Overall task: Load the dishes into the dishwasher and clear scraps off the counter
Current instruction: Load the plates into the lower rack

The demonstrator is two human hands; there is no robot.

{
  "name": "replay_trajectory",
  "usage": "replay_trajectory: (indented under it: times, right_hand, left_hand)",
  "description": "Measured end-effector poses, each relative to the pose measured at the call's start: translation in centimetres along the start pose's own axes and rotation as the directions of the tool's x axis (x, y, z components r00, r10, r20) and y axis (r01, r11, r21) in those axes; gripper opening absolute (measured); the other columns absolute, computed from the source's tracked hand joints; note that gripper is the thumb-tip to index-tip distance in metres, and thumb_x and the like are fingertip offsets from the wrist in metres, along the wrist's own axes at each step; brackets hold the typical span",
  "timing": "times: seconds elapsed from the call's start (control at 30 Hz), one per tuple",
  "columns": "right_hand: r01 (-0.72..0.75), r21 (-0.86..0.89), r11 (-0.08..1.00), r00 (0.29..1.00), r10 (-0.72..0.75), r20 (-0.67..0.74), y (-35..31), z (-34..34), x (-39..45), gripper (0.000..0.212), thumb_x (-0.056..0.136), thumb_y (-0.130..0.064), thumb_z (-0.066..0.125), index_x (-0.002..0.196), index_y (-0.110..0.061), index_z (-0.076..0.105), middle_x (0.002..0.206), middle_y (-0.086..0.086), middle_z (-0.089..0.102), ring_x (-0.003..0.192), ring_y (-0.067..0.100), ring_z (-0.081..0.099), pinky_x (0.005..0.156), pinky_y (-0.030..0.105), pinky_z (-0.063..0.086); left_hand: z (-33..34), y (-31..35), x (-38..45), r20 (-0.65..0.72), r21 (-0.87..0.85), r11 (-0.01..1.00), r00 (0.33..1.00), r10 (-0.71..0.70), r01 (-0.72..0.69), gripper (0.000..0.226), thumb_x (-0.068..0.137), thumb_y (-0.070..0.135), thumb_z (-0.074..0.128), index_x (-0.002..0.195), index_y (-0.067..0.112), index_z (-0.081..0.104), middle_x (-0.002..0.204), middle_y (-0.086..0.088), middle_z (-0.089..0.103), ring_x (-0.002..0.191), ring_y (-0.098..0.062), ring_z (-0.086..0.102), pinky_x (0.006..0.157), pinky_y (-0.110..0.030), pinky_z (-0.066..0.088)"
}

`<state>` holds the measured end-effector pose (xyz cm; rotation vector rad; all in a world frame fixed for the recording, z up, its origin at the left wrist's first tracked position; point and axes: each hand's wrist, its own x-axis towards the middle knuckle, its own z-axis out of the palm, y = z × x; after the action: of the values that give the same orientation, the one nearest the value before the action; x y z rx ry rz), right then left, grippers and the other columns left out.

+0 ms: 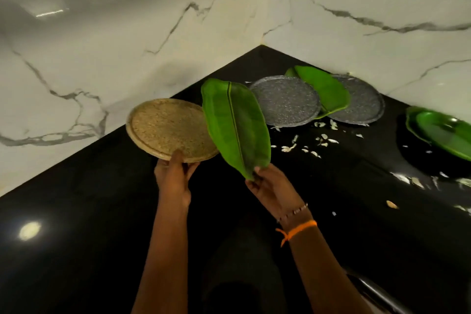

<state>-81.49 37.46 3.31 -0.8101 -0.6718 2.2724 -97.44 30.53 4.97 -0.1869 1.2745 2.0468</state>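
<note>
My left hand (173, 176) grips the near rim of a round tan speckled plate (168, 127), held tilted above the black counter (76, 237). My right hand (267, 186) pinches the stem end of a large green leaf (234, 125), lifted beside the tan plate and overlapping its right edge. Behind them a grey speckled plate (285, 99) lies on the counter. A second green leaf (323, 89) lies partly over another grey plate (364, 104). At the right edge sits a green leaf-shaped plate (443, 132), cut off by the frame.
Several pale scraps (305, 144) are scattered on the counter in front of the grey plates, with more scraps (418, 182) at the right. White marble walls (127, 46) meet in the corner behind. A dark rounded handle (374, 293) shows at the bottom right.
</note>
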Motion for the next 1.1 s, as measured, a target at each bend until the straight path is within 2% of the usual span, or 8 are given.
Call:
replay_trajectory:
  times: [0.17,0.3,0.37,0.5,0.73,0.87,0.93,1.1]
  right_hand:
    - [0.104,0.047,0.993,0.994,-0.105,0.029,-1.0,-5.4,-7.1,0.044,0.070,0.018,0.043,0.098,-0.003,0.068,0.094,0.014,0.071,0.083,0.025,0.070,0.067,0.033,0.058]
    - [0.251,0.027,0.968,0.958,-0.244,-0.147,-2.4,-10.0,-11.9,0.054,0.065,0.030,0.038,0.080,-0.006,0.075,0.082,0.014,0.072,0.074,0.025,0.070,0.067,0.036,0.059]
    - [0.332,0.065,0.941,0.931,-0.316,-0.180,-3.3,-12.1,-15.5,0.041,0.053,0.018,0.067,0.083,-0.007,0.076,0.085,0.013,0.073,0.076,0.024,0.071,0.068,0.036,0.059]
    - [0.463,0.018,0.886,0.867,-0.448,-0.219,-4.8,-16.0,-23.4,0.069,0.023,-0.021,0.095,0.088,-0.013,0.076,0.090,0.005,0.074,0.080,0.016,0.071,0.065,0.027,0.057]
    - [0.651,0.087,0.754,0.673,-0.520,-0.525,-2.0,-22.8,-42.7,0.022,0.061,-0.026,0.067,0.077,-0.013,0.075,0.074,0.001,0.074,0.061,0.009,0.070,0.049,0.021,0.054]
    - [0.720,0.108,0.685,0.556,-0.477,-0.681,2.4,-26.8,-54.5,0.022,0.092,-0.016,0.046,0.085,-0.012,0.066,0.067,0.001,0.072,0.054,0.010,0.068,0.046,0.022,0.053]
    - [0.722,0.126,0.680,0.539,-0.439,-0.719,4.9,-27.9,-59.6,0.010,0.073,-0.012,0.067,0.082,-0.008,0.071,0.068,0.006,0.073,0.056,0.013,0.069,0.048,0.024,0.055]
    - [0.703,0.026,0.711,0.468,-0.434,-0.770,11.2,-32.6,-70.6,0.081,0.022,-0.027,0.095,0.096,-0.006,0.070,0.084,0.009,0.074,0.071,0.019,0.072,0.062,0.030,0.059]
  left_hand:
    - [1.2,-3.6,-5.0,-0.113,0.105,0.992,0.991,0.076,-0.064,0.025,0.082,-0.007,0.045,0.075,0.015,0.053,0.073,-0.003,0.052,0.063,-0.017,0.053,0.056,-0.027,0.047]
    - [2.9,-6.4,-10.6,0.021,0.279,0.954,0.994,0.104,-0.105,0.030,0.072,-0.016,0.042,0.062,0.012,0.048,0.059,0.003,0.046,0.054,-0.014,0.044,0.051,-0.022,0.036]
    - [3.6,-8.2,-13.7,0.049,0.326,0.940,0.995,0.085,-0.097,0.030,0.069,-0.017,0.045,0.061,0.011,0.049,0.057,0.006,0.050,0.058,-0.016,0.044,0.057,-0.027,0.034]
    - [4.2,-11.6,-20.4,0.231,0.367,0.886,0.950,0.209,-0.284,0.022,0.069,-0.016,0.051,0.072,0.004,0.059,0.052,0.014,0.055,0.050,-0.003,0.053,0.053,-0.021,0.041]
    - [1.3,-17.4,-36.6,0.726,0.317,0.767,0.663,0.183,-0.558,0.025,0.067,-0.007,0.062,0.091,-0.004,0.066,0.046,0.018,0.052,0.047,0.008,0.051,0.048,-0.004,0.036]
    - [-2.8,-21.9,-44.6,0.839,0.361,0.732,0.544,0.016,-0.578,0.016,0.073,0.003,0.065,0.065,0.015,0.058,0.060,0.007,0.049,0.057,-0.002,0.047,0.053,-0.019,0.039]
    - [-4.4,-24.1,-48.0,0.880,0.356,0.728,0.473,-0.048,-0.587,0.018,0.068,0.014,0.064,0.057,0.020,0.051,0.057,0.005,0.044,0.056,-0.008,0.043,0.055,-0.025,0.034]
    - [-7.9,-29.3,-57.2,0.925,0.339,0.770,0.341,-0.168,-0.541,0.018,0.070,0.004,0.067,0.064,-0.004,0.052,0.061,-0.002,0.048,0.058,-0.016,0.045,0.055,-0.028,0.038]
